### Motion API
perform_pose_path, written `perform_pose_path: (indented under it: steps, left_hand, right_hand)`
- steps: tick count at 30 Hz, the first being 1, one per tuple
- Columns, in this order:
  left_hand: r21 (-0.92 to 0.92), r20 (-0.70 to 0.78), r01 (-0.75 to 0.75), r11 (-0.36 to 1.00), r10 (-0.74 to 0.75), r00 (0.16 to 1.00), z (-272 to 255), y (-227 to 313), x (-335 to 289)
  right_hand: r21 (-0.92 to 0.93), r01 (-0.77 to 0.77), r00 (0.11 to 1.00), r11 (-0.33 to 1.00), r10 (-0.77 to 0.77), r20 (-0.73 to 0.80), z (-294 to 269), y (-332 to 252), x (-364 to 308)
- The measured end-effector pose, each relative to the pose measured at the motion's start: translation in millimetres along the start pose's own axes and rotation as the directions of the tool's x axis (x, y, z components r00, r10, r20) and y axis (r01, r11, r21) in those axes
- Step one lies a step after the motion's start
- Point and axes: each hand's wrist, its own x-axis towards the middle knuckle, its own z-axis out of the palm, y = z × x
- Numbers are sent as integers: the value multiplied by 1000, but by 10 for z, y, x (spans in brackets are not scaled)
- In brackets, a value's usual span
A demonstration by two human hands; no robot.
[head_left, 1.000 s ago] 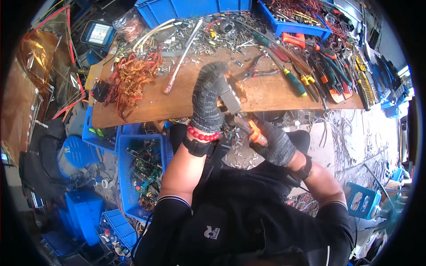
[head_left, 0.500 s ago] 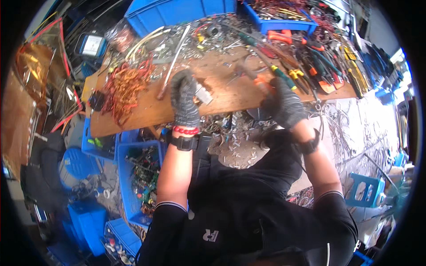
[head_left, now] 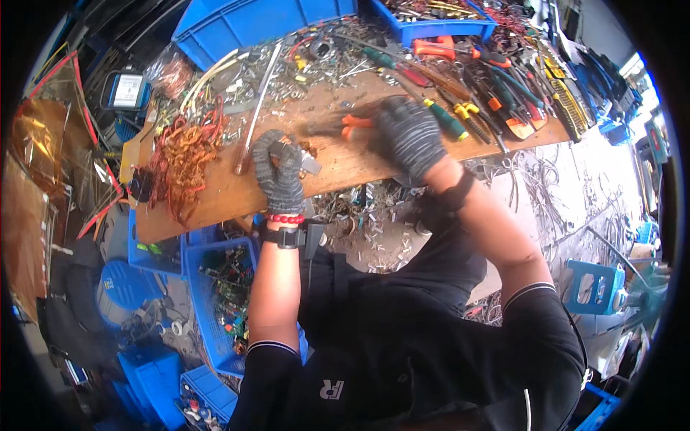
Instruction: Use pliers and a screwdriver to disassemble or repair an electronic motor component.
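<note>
A person in a black shirt leans over a long wooden board [head_left: 215, 197] used as a workbench, seen from above. The board's near edge runs diagonally from lower left to upper right, and only a narrow bare strip of wood lies along that edge. The far side is crowded with screwdrivers [head_left: 445, 118], pliers and loose metal scraps. A tangle of orange and red wire [head_left: 183, 154] fills the left end. Blue plastic bins [head_left: 237, 21] sit beyond the board and under it.

The left hand [head_left: 279, 172], in a grey knit glove, rests on the bare wood near the edge with its fingers curled tight around a small grey metal part [head_left: 305, 161], which juts out to the right. The forearm rises straight from below, with a red bead bracelet and a black watch at the wrist.

The right hand [head_left: 410, 136], also gloved, is closed over orange-handled pliers [head_left: 352, 124], blurred, just beside the left hand. Its forearm slants in from the lower right.
</note>
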Motion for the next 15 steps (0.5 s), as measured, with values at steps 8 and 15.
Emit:
perform_pose_path:
  steps: [8, 15]
  left_hand:
    - [32, 9, 3, 999, -3, 1000, 33, 73, -14]
    - [64, 20, 3, 998, -5, 1000, -19, 34, 36]
  right_hand:
    - [-431, -305, 922, 849, 377, 91, -289, 749, -243]
    - [-412, -427, 872, 805, 487, 49, -401, 789, -141]
